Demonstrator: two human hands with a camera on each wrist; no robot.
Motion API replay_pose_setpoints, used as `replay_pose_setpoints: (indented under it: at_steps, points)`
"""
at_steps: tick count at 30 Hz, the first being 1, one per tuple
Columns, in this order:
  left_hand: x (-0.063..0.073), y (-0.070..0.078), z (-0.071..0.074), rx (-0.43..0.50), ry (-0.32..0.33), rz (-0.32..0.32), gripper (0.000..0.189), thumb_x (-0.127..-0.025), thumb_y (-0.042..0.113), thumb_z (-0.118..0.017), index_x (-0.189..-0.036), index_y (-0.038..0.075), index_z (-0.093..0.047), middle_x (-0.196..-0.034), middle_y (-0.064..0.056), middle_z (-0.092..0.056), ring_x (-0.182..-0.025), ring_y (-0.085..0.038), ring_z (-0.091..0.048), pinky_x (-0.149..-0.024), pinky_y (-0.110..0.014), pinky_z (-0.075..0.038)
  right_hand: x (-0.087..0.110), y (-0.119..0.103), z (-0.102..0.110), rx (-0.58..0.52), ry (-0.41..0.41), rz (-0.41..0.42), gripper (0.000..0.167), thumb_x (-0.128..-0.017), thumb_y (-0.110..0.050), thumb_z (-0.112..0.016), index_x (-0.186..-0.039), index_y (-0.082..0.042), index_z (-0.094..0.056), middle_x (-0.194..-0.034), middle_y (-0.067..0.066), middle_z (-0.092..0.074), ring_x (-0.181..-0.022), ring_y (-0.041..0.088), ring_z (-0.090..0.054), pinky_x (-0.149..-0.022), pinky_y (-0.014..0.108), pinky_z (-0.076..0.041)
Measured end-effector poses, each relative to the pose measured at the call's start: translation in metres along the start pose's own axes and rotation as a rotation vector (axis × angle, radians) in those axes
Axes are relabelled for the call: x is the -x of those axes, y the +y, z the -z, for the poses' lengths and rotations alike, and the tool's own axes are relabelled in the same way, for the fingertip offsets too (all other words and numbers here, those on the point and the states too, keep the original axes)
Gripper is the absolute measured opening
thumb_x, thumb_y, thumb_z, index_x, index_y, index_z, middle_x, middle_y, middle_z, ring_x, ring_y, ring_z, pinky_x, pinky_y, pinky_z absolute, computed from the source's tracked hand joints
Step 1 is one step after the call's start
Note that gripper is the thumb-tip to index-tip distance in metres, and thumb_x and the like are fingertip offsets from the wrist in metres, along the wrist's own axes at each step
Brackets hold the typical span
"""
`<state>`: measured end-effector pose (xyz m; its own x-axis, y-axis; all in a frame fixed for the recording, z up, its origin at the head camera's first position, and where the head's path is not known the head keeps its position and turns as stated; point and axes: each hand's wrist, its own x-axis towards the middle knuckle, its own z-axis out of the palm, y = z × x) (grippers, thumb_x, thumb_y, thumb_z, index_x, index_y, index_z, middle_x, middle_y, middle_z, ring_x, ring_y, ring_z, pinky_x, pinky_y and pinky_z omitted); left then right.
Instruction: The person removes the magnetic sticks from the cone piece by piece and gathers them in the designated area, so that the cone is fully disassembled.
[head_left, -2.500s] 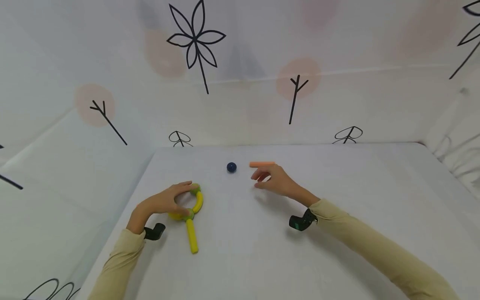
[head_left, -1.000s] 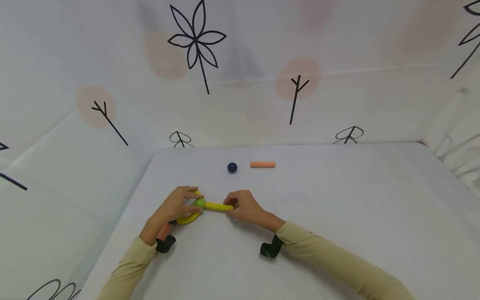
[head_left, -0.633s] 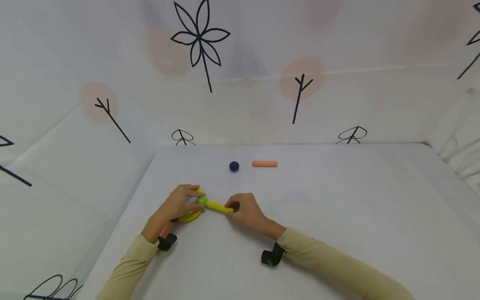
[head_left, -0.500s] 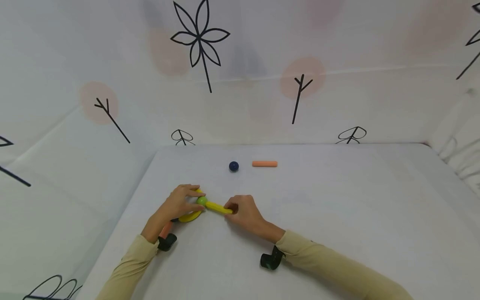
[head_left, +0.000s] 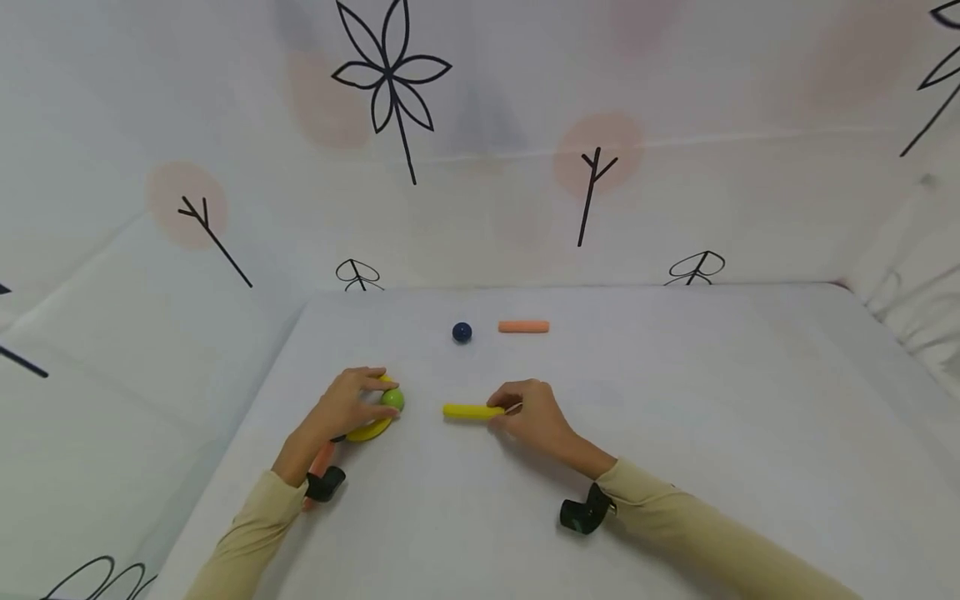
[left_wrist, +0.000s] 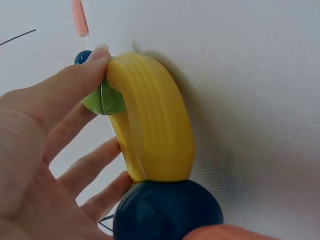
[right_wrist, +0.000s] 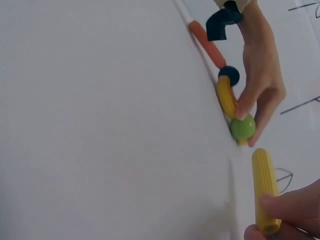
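Note:
My left hand [head_left: 347, 408] pinches a green ball [head_left: 393, 400] between thumb and fingers, at the left of the table. Two curved yellow rods [left_wrist: 157, 115] run from that ball to a dark blue ball [left_wrist: 165, 210], and some fingers touch one of them. From the blue ball an orange rod [right_wrist: 207, 44] extends on beneath my left wrist. To the right, my right hand [head_left: 536, 417] pinches one end of a straight, ribbed yellow rod [head_left: 467, 412]. Its free end points toward the green ball, with a gap between them.
A loose dark blue ball [head_left: 462, 332] and a light orange rod [head_left: 523, 327] lie toward the back of the white table [head_left: 712, 400]. A white printed cloth [head_left: 487, 208] rises behind the table's far edge and along its sides.
Earlier my right hand was empty beside the orange rod. It then gripped the yellow rod joined to the green ball; now that rod has come off and moved right.

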<state>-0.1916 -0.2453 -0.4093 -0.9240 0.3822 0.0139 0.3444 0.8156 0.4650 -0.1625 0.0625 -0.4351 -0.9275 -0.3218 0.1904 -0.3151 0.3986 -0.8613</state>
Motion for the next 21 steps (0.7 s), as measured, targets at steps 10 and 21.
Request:
replay_pose_setpoints:
  at_steps: [10, 21]
  points:
    - [0.004, 0.002, 0.0, 0.017, 0.015, 0.019, 0.047, -0.076, 0.03, -0.079, -0.115, 0.006, -0.069, -0.132, -0.022, -0.052, -0.126, -0.045, -0.039, -0.099, -0.06, -0.033, -0.015, 0.012, 0.038, 0.029, 0.019, -0.058, 0.017, -0.074, -0.002, -0.079, -0.091, -0.006, -0.075, -0.087, 0.003, -0.07, -0.08, 0.014, -0.065, -0.07, 0.026, -0.054]
    - [0.004, 0.002, -0.001, 0.013, 0.009, 0.074, 0.047, -0.076, 0.034, -0.079, -0.117, 0.012, -0.069, -0.136, -0.015, -0.051, -0.129, -0.041, -0.037, -0.097, -0.063, -0.033, -0.035, 0.029, 0.073, 0.048, 0.027, -0.12, 0.02, -0.078, -0.006, -0.077, -0.098, -0.006, -0.074, -0.097, 0.007, -0.07, -0.088, 0.02, -0.064, -0.076, 0.032, -0.052]
